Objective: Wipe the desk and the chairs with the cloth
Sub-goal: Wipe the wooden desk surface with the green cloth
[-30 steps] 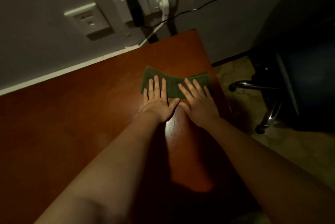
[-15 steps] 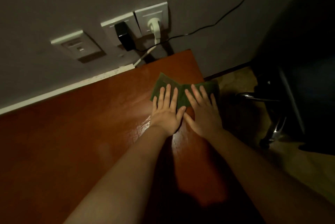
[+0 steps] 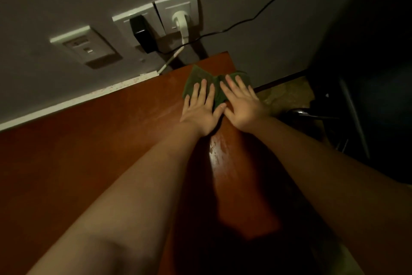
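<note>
Green terry cloth (image 3: pixel 197 78) now lies bunched at the far right corner of the desk (image 3: pixel 100 141), closer to the back edge than a second ago, when it lay flat and long further in from that corner. Since then a raised fold has come up in its middle, and its right end reaches the desk's right edge. Our hands have also drawn together, so the thumbs now touch where a gap stood between them before. Its nap looks soft and matte against the glossy reddish-brown wood, which shows a bright streaky glare just behind our wrists. Our left hand (image 3: pixel 200 112) presses flat on the cloth's left half, fingers straight and slightly spread; our right hand (image 3: pixel 243 107) presses flat on the right half in the same way, neither one curling round it. Most of the cloth shows beyond our fingertips, the rest lies under them. A pale speckled strip (image 3: pixel 66 103) runs along the desk's back edge. On the grey wall above sit three white square plates, one holding a black adapter (image 3: pixel 140 34), one a white plug (image 3: pixel 181 22). Beyond the right edge, a dark chair (image 3: pixel 356 118) with a chrome arm stands on mottled floor (image 3: pixel 285 94).
</note>
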Demonstrator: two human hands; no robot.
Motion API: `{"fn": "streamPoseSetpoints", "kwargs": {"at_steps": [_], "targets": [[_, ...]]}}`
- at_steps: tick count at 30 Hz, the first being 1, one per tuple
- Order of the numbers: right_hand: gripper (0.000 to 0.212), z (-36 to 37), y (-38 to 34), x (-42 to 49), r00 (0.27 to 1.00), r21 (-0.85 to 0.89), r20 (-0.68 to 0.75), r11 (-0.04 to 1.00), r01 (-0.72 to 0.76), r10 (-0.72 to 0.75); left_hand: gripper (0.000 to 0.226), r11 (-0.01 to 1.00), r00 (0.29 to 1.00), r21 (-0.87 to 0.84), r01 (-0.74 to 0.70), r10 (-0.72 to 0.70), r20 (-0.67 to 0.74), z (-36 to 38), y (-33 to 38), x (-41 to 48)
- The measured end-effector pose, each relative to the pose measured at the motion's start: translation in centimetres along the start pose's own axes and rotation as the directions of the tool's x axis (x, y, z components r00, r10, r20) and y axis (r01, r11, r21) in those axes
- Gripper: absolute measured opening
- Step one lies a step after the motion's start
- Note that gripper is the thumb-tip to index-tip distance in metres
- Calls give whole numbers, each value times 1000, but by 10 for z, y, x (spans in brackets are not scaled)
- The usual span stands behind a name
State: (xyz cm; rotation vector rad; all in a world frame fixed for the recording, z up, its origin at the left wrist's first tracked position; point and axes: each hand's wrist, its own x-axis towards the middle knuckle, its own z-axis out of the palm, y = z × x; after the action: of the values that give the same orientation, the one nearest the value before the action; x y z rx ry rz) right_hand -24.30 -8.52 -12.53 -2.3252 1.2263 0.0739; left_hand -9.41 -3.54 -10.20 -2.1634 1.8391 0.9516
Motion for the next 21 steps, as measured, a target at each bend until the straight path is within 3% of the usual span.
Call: {"fn": "streamPoseSetpoints", "kwargs": {"at_steps": [9,13,18,21], "targets": [[66,49,-3,-159,983,-119,29,977,-179,183,72,988,987,61,-145,141,73,77,25,-96],[77,76,-19,-223,967,-157,19,956,-250,256,72,975,977,99,-200,190,99,110,23,-141],[80,123,-75,-285,941,-154,1,930,-334,338,72,960,961,74,-270,265,80,152,-7,-212],[81,160,-133,-317,944,-140,8,935,-326,331,72,968,970,64,-241,237,58,175,-54,-270]]}}
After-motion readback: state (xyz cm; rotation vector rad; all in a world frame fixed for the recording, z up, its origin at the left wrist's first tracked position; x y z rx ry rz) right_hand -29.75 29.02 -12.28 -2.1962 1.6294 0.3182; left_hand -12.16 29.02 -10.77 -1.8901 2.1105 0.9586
